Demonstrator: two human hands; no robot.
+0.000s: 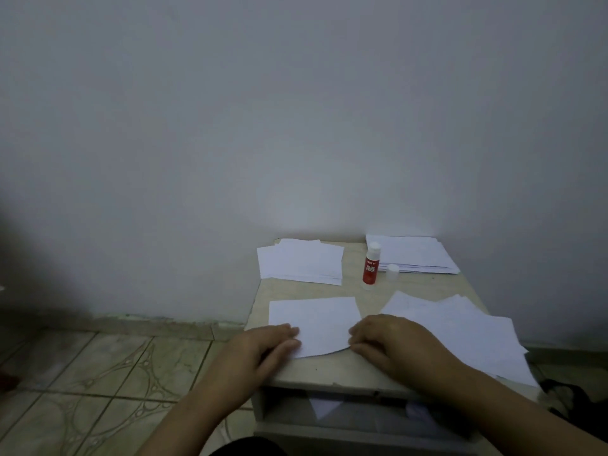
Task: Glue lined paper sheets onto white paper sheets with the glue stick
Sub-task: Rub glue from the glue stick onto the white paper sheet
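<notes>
Sheet in work [316, 324]: table front centre; near edge lifted, curved.
Left hand [266, 347]: at sheet's 8 o'clock corner, fingers together, tips on paper.
Right hand [391, 343]: at sheet's 4 o'clock corner, fingers curled against edge; pinch uncertain.
Glue stick [371, 265]: upright, uncapped, 12 o'clock; cap [392, 271] beside.
Stacks: 11 o'clock [299, 261], overhanging left table edge; 1 o'clock [414, 255]; 3 o'clock [460, 327], overhanging right edge.
Table [329, 370]: bare strip along front edge.

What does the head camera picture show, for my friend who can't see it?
Two hands, left hand and right hand, press a white sheet flat on a small table. Behind stand a red glue stick, its loose cap, and paper stacks.
</notes>
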